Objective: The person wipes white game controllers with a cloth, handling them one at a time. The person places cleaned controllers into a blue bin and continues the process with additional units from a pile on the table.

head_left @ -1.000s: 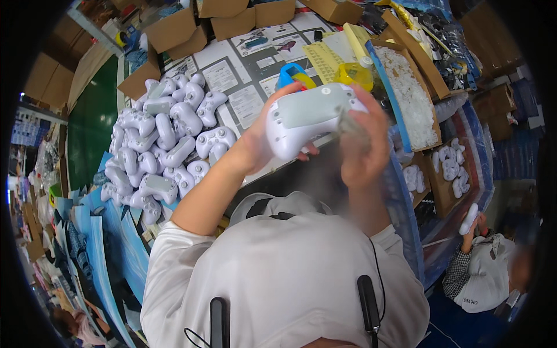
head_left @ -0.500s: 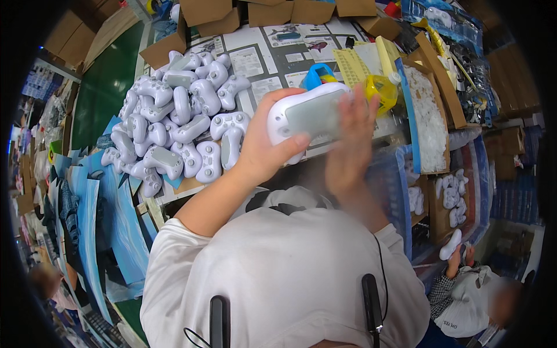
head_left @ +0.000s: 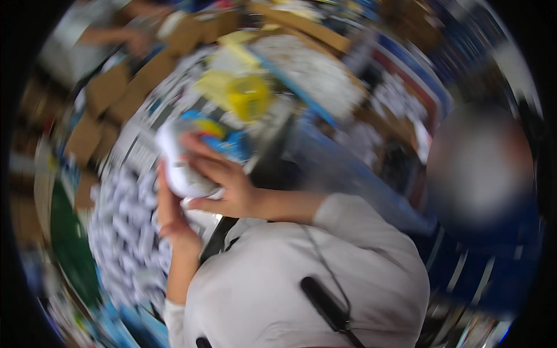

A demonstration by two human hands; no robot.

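Note:
A white game controller (head_left: 179, 160) is held up between my two hands above the near part of the table, blurred by the motion of the view. My left hand (head_left: 172, 213) lies along its left side, fingers pointing up. My right hand (head_left: 225, 178) grips it from the right, fingers across its upper side and thumb at its lower end. To the left, next to my left hand, is a large heap of white game controllers (head_left: 130, 232). Just beyond my right hand lies a blue container (head_left: 232, 144) with something yellow in it.
A yellow bottle (head_left: 248, 97) stands behind the blue container. A blue-edged box of white plastic pieces (head_left: 313, 72) is at the far right, beside a blue crate (head_left: 348, 180) with white controllers near it. One person (head_left: 481, 168) is close on the right, another (head_left: 107, 37) far left.
My view has swung round to the right, so the table appears turned. My right hand, which was beside the controller, now grips it; the controller is turned to another side.

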